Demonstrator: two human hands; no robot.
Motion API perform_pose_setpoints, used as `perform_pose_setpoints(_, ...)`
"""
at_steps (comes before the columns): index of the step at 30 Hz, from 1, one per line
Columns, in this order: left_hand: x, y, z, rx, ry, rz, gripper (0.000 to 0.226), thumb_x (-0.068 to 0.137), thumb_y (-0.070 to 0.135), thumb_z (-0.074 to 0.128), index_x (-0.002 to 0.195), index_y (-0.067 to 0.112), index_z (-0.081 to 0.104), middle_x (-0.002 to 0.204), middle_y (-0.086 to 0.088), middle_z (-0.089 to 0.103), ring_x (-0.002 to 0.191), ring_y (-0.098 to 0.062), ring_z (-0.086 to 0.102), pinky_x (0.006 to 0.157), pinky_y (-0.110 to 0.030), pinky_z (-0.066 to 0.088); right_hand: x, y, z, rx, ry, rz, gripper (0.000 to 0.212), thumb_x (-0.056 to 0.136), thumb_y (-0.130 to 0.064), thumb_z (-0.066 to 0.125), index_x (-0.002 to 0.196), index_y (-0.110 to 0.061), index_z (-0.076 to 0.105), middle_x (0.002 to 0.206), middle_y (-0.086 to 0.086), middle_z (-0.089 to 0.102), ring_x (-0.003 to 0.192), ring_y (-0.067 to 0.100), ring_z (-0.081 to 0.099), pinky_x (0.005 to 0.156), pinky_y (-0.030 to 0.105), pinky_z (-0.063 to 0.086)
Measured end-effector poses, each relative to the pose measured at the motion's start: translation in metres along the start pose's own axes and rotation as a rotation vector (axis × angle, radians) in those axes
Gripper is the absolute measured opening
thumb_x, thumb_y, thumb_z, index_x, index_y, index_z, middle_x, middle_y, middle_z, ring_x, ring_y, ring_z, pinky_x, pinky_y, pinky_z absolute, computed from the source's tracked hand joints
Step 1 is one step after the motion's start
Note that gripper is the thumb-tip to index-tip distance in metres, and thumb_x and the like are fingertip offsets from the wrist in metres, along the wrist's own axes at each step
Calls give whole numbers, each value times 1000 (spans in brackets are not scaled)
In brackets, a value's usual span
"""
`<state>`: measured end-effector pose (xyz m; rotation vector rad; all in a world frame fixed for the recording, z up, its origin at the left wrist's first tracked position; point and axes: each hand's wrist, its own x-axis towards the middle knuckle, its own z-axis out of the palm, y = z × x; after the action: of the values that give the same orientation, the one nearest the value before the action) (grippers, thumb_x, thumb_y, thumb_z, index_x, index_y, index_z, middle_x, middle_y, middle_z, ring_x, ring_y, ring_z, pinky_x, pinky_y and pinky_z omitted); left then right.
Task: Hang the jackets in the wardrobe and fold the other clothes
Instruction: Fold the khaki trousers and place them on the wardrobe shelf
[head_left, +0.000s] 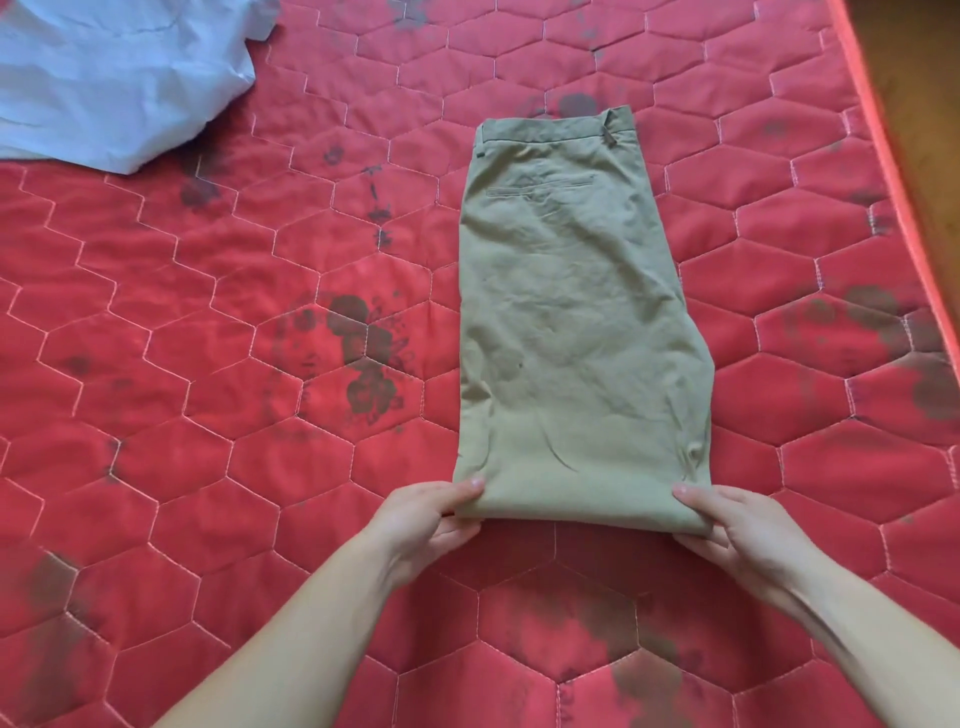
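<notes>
- Khaki trousers (576, 312) folded into a long narrow stack, flat on the red quilted mattress (218, 426), waistband at the far end, rounded fold at the near end.
- Back pocket slit and a belt loop showing up near the waistband; cloth creased across the middle.
- Left hand (434, 525) at the trousers' near left corner, thumb on top of the fold, fingers curled beneath it, pinching the edge.
- Right hand (737, 530) at the trousers' near right corner, thumb pressed on top, fingers tucked under the fold, likewise clamped on the cloth.
- Both bare forearms reaching in from the near side of the trousers, one at each corner.
- Crumpled pale blue garment (109, 78) well apart from the trousers, far off to their left, cut by the frame edge.
- Dark faded floral prints scattered over the mattress on all sides of the trousers.
- Strip of wooden floor (924, 104) past the mattress edge, right of the trousers.
</notes>
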<state>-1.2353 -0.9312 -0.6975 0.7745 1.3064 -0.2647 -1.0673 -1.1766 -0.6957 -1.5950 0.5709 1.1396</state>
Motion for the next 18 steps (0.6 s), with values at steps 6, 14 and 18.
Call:
perform_pose_setpoints(6,2,-18,12,-56,151,56,18,80,1,76,81,6,59,81,-10,64,61,-12,60,48,-16,51,6,14,10,-81,175,-109,17,86,-1,67,76,-4,54,82,14,55,64,15,58,47,20,55)
perform_pose_setpoints(14,-20,-13,7,317,19,419,46,84,0,70,114,30,53,109,-7,62,71,-22,67,57,-30,55,-13,16,5,-430,143,-441,20,93,-1,54,85,-19,52,84,13,58,69,19,53,47,27,55)
perform_pose_setpoints(18,-24,-1,-8,445,-175,416,46,77,-3,70,113,24,63,113,-7,64,75,-24,71,69,-37,58,-17,14,-5,-391,37,-416,50,88,11,35,98,-23,70,100,-2,66,72,8,57,60,26,49)
